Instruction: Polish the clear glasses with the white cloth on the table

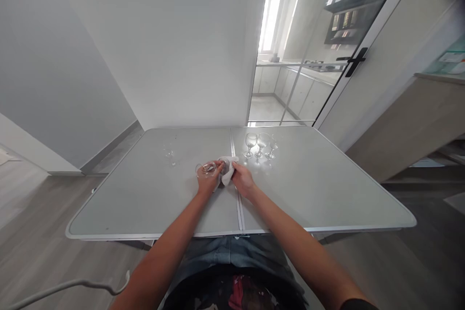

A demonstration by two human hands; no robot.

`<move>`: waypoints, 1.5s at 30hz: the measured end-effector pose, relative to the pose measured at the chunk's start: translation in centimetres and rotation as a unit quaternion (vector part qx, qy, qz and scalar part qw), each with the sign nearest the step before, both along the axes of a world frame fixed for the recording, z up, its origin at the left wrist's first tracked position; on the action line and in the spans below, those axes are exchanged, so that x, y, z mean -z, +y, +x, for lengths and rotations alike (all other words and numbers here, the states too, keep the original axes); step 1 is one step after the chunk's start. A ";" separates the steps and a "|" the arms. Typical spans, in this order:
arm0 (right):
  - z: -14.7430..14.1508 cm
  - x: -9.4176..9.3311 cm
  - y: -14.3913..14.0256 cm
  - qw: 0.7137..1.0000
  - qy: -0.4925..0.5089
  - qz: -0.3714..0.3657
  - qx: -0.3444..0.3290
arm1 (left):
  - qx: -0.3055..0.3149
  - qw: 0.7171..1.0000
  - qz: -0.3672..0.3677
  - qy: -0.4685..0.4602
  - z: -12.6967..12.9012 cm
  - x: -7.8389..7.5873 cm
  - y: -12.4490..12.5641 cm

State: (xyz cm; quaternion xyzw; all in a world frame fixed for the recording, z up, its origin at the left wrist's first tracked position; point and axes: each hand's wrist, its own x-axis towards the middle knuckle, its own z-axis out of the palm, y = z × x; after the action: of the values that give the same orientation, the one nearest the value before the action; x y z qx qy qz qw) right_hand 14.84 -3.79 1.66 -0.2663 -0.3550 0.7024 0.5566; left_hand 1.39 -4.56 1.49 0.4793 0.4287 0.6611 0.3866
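Observation:
My left hand [208,180] is closed around a clear stemmed glass [205,169], which lies tilted on its side with its bowl toward the left. My right hand [242,178] pinches a white cloth [227,172] pressed against the foot end of that glass. Part of the stem and foot is hidden by my fingers and the cloth. Beyond my right hand, three stemmed glasses stand upright in a row: a left one [250,144], a middle one [261,145] and a right one [271,147]. Another clear glass [170,156] stands on the left side, faint against the tabletop.
The pale folding table [308,193] has a metal seam down its middle and a raised metal edge. A white wall [181,58] rises behind it. A glass door with a black handle [356,62] is at the back right, beside a wooden shelf unit [410,126]. A grey cable [72,283] hangs at lower left.

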 end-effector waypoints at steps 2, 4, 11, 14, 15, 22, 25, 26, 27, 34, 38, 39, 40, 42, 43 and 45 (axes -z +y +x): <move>0.0 -0.1 0.0 0.998 -0.015 0.037 0.039 | 0.037 0.999 -0.007 0.015 0.0 0.1 0.1; 0.2 -0.3 -0.1 0.988 -0.089 0.106 0.067 | 0.060 0.998 -0.014 0.019 0.1 0.4 0.2; 0.8 -0.7 -1.3 0.842 -0.386 0.367 0.083 | 0.103 0.987 -0.058 -0.113 -0.1 1.7 1.3; 0.6 -0.4 -0.9 0.869 -0.371 0.315 0.088 | 0.105 0.987 -0.043 -0.114 -0.2 1.9 1.4; 0.5 -0.3 -0.7 0.893 -0.344 0.276 0.085 | 0.103 0.989 -0.039 -0.103 -0.2 1.8 1.3; 0.4 0.0 0.3 0.998 -0.044 -0.014 -0.032 | 0.080 0.991 -0.027 -0.107 0.0 1.1 1.0; 0.8 -0.5 0.0 0.999 -0.036 0.021 -0.030 | 0.068 0.990 -0.017 -0.124 0.1 1.0 1.0; 1.0 -0.7 -0.1 0.998 -0.044 0.038 -0.024 | 0.067 0.989 -0.015 -0.129 0.1 1.1 1.0; 1.1 -0.9 -0.3 0.996 -0.058 0.059 -0.015 | 0.069 0.988 -0.012 -0.134 0.1 1.1 0.9; 1.2 -1.8 -0.9 0.984 -0.137 0.116 0.018 | 0.080 0.988 -0.019 -0.134 -0.1 1.3 0.9; 0.9 -1.2 -0.5 0.995 -0.095 0.007 -0.032 | 0.095 0.995 -0.004 -0.044 -0.3 0.7 0.3; 0.9 -1.0 -0.3 0.995 -0.088 -0.032 -0.038 | 0.112 0.994 0.004 -0.015 -0.2 0.4 0.0; 0.9 -0.8 -0.1 0.993 -0.088 -0.066 -0.045 | 0.129 0.992 0.011 0.007 -0.2 0.2 -0.2; 0.9 -0.7 0.1 0.991 -0.106 -0.074 -0.045 | 0.143 0.989 0.017 0.020 -0.1 -0.1 -0.5; 1.0 -0.7 0.1 0.991 -0.126 -0.040 -0.030 | 0.139 0.990 0.013 0.016 0.0 -0.1 -0.5; 1.0 -1.0 -0.2 0.983 -0.171 0.063 0.018 | 0.116 0.993 0.000 -0.009 0.1 -0.1 -0.5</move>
State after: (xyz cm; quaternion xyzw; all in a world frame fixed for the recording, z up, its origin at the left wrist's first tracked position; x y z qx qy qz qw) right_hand 15.88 -4.00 2.62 -0.3533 -0.4834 0.6126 0.5160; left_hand 1.53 -5.04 1.54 0.5197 0.3665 0.6164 0.4644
